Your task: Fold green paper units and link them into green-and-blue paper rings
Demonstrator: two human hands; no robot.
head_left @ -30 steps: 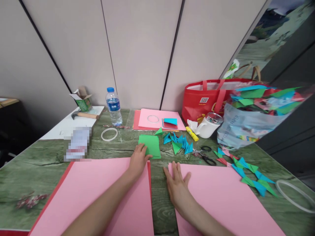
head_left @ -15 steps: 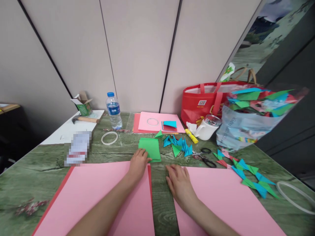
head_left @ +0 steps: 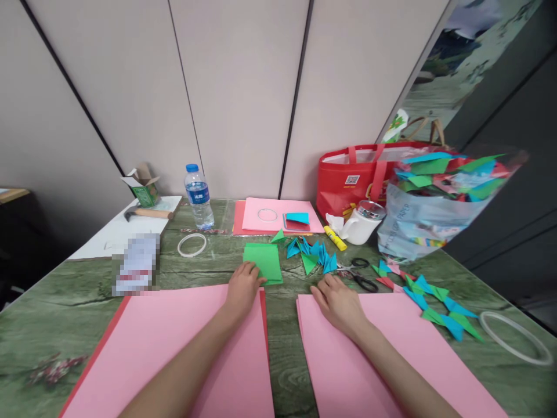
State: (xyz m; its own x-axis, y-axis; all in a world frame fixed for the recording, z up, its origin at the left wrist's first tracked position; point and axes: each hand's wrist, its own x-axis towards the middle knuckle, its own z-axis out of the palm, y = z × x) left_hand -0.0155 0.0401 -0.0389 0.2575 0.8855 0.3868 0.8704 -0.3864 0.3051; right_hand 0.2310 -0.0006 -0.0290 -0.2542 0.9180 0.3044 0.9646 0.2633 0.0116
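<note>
My left hand [head_left: 243,290] lies over the upper right corner of the left pink paper sheets [head_left: 174,342], a red edge showing beneath them. Its fingertips reach the lower left part of the green square papers [head_left: 266,261]; the fingers lie loosely bent, not closed on anything. My right hand [head_left: 339,302] rests, fingers spread, on the top edge of the right pink paper sheets [head_left: 391,348]. Just beyond it are the scissors [head_left: 363,283] and several folded blue and green paper pieces [head_left: 319,252].
Behind stand a water bottle [head_left: 199,200], a white mug [head_left: 363,226], a red bag [head_left: 342,188] and a plastic bag of folded paper [head_left: 413,226]. A hammer [head_left: 150,213] lies on white paper at left. White rings [head_left: 192,245] and a chain of folded paper [head_left: 435,302] lie about.
My right hand has slid to the right, away from the left corner of the right pink sheets onto their top edge. My left hand stays by the green papers.
</note>
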